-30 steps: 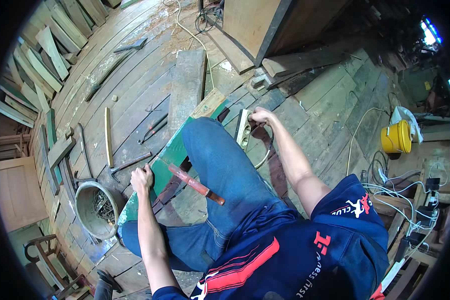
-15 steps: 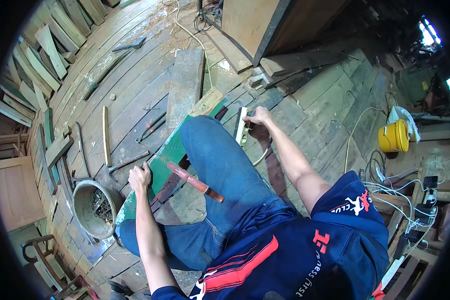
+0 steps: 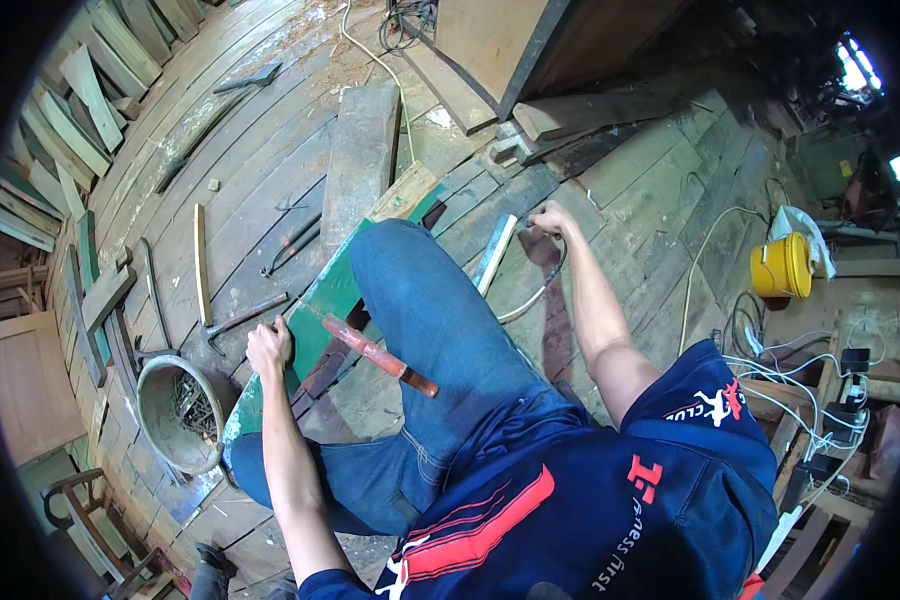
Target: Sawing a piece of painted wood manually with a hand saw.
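Observation:
My left hand (image 3: 269, 346) is closed over the near-left edge of a long green board (image 3: 322, 309), which lies slantwise beside my bent leg. My right hand (image 3: 550, 218) is held out past my knee, fingers closed around what looks like the end of a pale cable (image 3: 536, 300); the end itself is hidden. Just left of that hand, apart from it, a narrow white power strip (image 3: 496, 253) rests on the floor, turned on its side. Across the board and my leg lies a reddish stick-shaped tool (image 3: 378, 354).
A bucket of nails (image 3: 180, 415) stands left, near a hammer (image 3: 247, 321), pincers (image 3: 292, 246) and a wood strip (image 3: 202, 264). A wide plank (image 3: 360, 150) lies ahead. Right are a yellow bucket (image 3: 781, 266) and tangled white cables (image 3: 815, 400). Boards (image 3: 90, 90) lean far left.
My right hand has let go of the power strip and moved right, with the cable now rising to it. The strip has tipped over. My left hand stays on the board.

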Available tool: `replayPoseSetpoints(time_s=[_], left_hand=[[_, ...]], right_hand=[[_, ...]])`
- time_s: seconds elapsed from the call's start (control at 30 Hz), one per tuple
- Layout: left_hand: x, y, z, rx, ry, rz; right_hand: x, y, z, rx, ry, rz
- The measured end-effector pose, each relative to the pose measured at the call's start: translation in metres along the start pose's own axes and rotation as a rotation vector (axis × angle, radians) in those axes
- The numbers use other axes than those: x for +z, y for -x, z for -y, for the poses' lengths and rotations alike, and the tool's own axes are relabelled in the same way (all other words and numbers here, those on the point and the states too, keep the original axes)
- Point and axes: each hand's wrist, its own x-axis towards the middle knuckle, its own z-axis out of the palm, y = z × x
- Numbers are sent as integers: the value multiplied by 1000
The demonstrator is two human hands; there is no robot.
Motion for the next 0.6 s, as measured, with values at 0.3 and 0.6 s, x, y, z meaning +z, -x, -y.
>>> replayPoseSetpoints(time_s=[0.3,0.6], left_hand=[[-6,1,-8,-4,31,33],[-3,-1,-11,-17,15,99]], right_hand=[[16,-39,7,-170,-166,-432],[49,-60,60,-334,-32,-243]])
